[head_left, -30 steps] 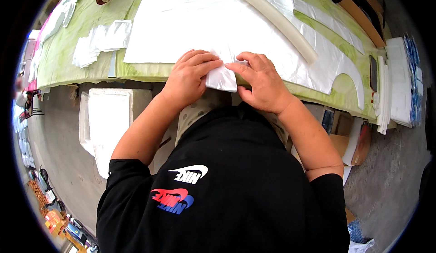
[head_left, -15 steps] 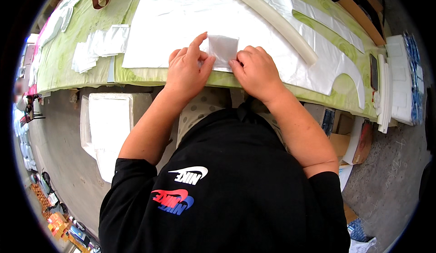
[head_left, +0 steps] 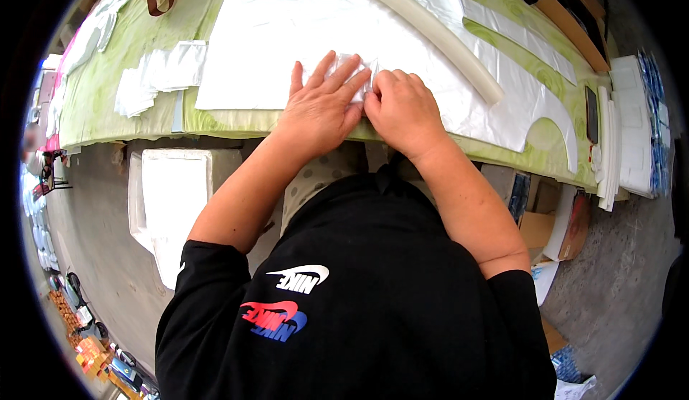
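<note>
A small folded white plastic piece lies on a large white plastic sheet spread over the green-patterned table. My left hand lies flat on the piece, fingers spread. Right beside it, touching it, my right hand is curled, with its fingertips pressing the piece's right edge down. Most of the piece is hidden under both hands.
A long cream tube lies diagonally across the sheet. A small stack of white pieces sits to the left. A dark phone and stacked white sheets are at the right. A white foam box stands on the floor below the table edge.
Both hands moved from the near table edge forward onto the sheet with the small white piece. It was held up between the fingers; now it lies pressed flat under the hands.
</note>
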A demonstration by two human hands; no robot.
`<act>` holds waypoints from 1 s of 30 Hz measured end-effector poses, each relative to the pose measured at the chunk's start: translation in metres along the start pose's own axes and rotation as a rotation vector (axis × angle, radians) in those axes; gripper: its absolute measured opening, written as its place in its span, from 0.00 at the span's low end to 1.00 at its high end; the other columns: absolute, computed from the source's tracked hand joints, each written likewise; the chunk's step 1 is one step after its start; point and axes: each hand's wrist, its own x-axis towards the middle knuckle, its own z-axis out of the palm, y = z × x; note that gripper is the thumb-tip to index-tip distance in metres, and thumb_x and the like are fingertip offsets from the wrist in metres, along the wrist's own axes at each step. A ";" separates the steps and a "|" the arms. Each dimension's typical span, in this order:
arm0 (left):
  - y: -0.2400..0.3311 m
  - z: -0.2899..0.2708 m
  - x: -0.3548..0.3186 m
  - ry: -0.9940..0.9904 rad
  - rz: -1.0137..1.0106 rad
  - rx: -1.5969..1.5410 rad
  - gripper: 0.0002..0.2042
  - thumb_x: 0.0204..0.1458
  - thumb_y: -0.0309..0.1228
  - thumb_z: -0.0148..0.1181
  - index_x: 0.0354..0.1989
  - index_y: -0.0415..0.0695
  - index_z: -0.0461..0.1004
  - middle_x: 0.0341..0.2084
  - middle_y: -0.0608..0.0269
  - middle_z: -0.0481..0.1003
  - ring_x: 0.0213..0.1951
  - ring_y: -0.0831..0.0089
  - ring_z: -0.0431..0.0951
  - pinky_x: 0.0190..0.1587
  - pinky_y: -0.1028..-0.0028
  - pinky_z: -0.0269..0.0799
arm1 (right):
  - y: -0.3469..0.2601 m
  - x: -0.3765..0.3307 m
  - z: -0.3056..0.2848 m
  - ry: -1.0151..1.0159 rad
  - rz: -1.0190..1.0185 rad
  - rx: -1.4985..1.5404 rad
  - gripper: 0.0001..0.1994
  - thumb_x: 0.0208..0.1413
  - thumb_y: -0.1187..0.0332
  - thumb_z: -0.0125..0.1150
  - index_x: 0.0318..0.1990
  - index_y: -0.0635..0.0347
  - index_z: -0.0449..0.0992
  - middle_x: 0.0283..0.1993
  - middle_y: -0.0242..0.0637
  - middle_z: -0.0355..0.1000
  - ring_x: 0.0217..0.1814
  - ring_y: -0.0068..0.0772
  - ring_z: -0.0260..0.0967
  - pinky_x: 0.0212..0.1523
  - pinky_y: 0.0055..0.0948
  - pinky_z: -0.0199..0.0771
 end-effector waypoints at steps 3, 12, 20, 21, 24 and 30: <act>0.001 0.005 0.003 -0.003 -0.001 0.010 0.29 0.65 0.47 0.48 0.75 0.57 0.60 0.77 0.64 0.53 0.78 0.54 0.46 0.76 0.39 0.33 | -0.001 -0.001 0.000 0.066 0.016 0.080 0.19 0.56 0.64 0.59 0.54 0.61 0.75 0.45 0.46 0.79 0.47 0.53 0.75 0.51 0.48 0.76; 0.010 -0.007 -0.047 0.445 0.165 -0.400 0.21 0.50 0.27 0.66 0.55 0.43 0.75 0.59 0.51 0.71 0.60 0.55 0.71 0.64 0.60 0.64 | -0.008 0.026 -0.026 -0.318 0.174 0.042 0.32 0.54 0.59 0.61 0.68 0.55 0.69 0.53 0.52 0.79 0.57 0.52 0.76 0.57 0.45 0.76; 0.028 0.014 -0.097 -0.004 -0.920 -2.009 0.19 0.67 0.34 0.58 0.61 0.44 0.61 0.60 0.57 0.68 0.61 0.66 0.70 0.62 0.65 0.69 | -0.018 -0.024 -0.011 -0.189 -0.187 -0.027 0.27 0.49 0.59 0.65 0.58 0.57 0.77 0.43 0.45 0.77 0.48 0.52 0.73 0.51 0.49 0.74; 0.031 0.017 -0.094 0.011 -0.940 -2.004 0.17 0.69 0.36 0.55 0.60 0.44 0.63 0.60 0.57 0.70 0.59 0.65 0.73 0.60 0.61 0.72 | -0.020 -0.033 -0.011 -0.174 -0.214 0.007 0.27 0.50 0.58 0.66 0.58 0.57 0.77 0.42 0.44 0.76 0.47 0.51 0.73 0.50 0.49 0.73; 0.028 0.028 -0.090 0.011 -0.899 -1.998 0.17 0.68 0.34 0.55 0.60 0.43 0.64 0.54 0.57 0.74 0.54 0.65 0.77 0.57 0.58 0.75 | -0.020 -0.044 -0.008 -0.075 -0.245 0.157 0.24 0.52 0.60 0.67 0.57 0.57 0.78 0.41 0.42 0.74 0.44 0.48 0.71 0.47 0.47 0.72; 0.015 0.004 -0.096 0.181 -0.759 -1.846 0.11 0.64 0.26 0.59 0.52 0.41 0.70 0.44 0.60 0.78 0.46 0.73 0.78 0.50 0.70 0.76 | 0.002 -0.049 -0.010 0.183 -0.196 0.349 0.17 0.52 0.71 0.66 0.50 0.57 0.79 0.36 0.39 0.72 0.39 0.45 0.69 0.42 0.40 0.71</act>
